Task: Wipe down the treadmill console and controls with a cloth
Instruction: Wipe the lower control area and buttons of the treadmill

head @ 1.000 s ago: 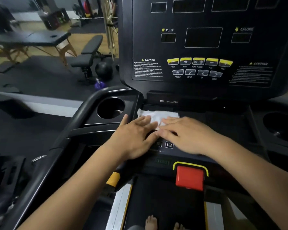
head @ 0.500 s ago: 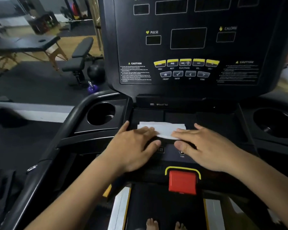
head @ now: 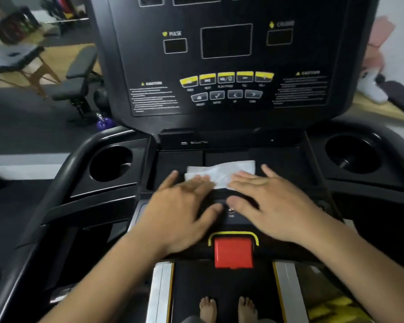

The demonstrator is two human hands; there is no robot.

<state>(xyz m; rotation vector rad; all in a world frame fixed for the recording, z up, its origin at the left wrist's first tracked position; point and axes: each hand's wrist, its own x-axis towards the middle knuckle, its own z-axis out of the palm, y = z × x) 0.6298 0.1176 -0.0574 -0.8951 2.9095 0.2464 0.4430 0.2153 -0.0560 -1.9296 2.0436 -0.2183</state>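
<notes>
Both hands, left hand and right hand, shifted rightward, fingers flat, pressing cloth onto console tray; display panel likely unwiped.

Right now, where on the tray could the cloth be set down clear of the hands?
Bare tray lies right of the cloth, up to the right cup holder; a narrower strip lies left, by the left cup holder. The middle is crowded: left hand and right hand press there.

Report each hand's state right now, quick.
Left hand: open, flat, fingertips pressing the white crumpled cloth onto the black treadmill console tray.
Right hand: open, flat, fingertips pressing the same cloth; gripping nothing.
</notes>
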